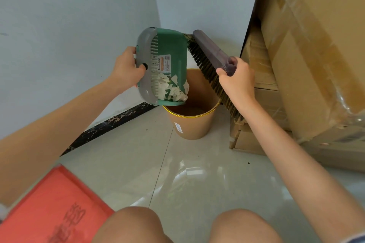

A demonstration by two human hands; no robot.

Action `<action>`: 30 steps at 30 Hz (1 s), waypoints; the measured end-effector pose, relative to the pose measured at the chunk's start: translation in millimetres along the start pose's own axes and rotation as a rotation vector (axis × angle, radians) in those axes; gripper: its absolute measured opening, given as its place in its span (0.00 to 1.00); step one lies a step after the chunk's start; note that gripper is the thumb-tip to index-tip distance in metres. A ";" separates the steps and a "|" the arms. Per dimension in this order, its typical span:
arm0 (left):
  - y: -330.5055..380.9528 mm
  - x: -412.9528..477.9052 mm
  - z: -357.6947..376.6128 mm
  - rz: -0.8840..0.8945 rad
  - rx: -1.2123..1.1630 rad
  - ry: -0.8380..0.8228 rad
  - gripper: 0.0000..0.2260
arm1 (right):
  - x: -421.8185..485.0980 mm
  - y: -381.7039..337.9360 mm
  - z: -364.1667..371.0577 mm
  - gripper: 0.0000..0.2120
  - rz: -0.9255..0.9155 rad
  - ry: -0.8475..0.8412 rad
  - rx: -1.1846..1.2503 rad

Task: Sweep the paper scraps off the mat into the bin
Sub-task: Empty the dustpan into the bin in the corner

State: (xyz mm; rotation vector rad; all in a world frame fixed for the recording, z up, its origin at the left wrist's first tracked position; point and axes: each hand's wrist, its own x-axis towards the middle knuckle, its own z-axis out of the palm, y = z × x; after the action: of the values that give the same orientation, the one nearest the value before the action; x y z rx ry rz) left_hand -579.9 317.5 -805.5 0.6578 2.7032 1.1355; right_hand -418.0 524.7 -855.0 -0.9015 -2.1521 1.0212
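Observation:
My left hand (pixel 126 69) grips the grey back edge of a green dustpan (pixel 173 53), which is tipped on its side above the bin. White paper scraps (pixel 169 89) are piled at its lower edge, right over the bin's mouth. The brown bin (pixel 192 124) with a gold rim stands on the tiled floor in the corner. My right hand (pixel 236 81) grips the end of a grey-backed brush (pixel 210 49), whose dark bristles lie against the dustpan's open side. A corner of the red mat (pixel 53 203) shows at the bottom left.
Large taped cardboard boxes (pixel 308 65) stand stacked at the right, close beside the bin. Pale walls meet behind the bin, with a dark skirting strip (pixel 110 122) along the left wall. My knees (pixel 130 225) show at the bottom edge, over glossy floor tiles.

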 end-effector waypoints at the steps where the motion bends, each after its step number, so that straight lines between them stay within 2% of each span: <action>1: -0.1 -0.4 -0.3 0.013 0.008 0.007 0.20 | -0.7 0.0 -0.3 0.17 -0.005 0.002 -0.005; 3: 0.0 -1.2 -1.2 0.030 0.020 0.018 0.20 | -1.3 0.1 -1.5 0.17 -0.010 -0.010 -0.023; 7: 1.3 -1.5 -3.2 0.043 0.032 0.018 0.20 | 0.0 1.6 -4.0 0.09 -0.004 -0.071 -0.136; 13: 5.2 -1.7 -3.8 0.079 0.056 0.013 0.20 | -7.1 5.8 1.4 0.16 -0.022 -0.092 -0.178; 30: 10.8 -6.8 0.2 0.199 0.109 0.015 0.19 | -13.5 13.1 8.8 0.10 -0.020 -0.105 -0.139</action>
State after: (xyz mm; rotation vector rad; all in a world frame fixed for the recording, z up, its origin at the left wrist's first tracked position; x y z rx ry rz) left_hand -570.0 321.3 -798.3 0.9568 2.7784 1.0420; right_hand -412.1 516.8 -873.2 -0.9062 -2.3393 0.9374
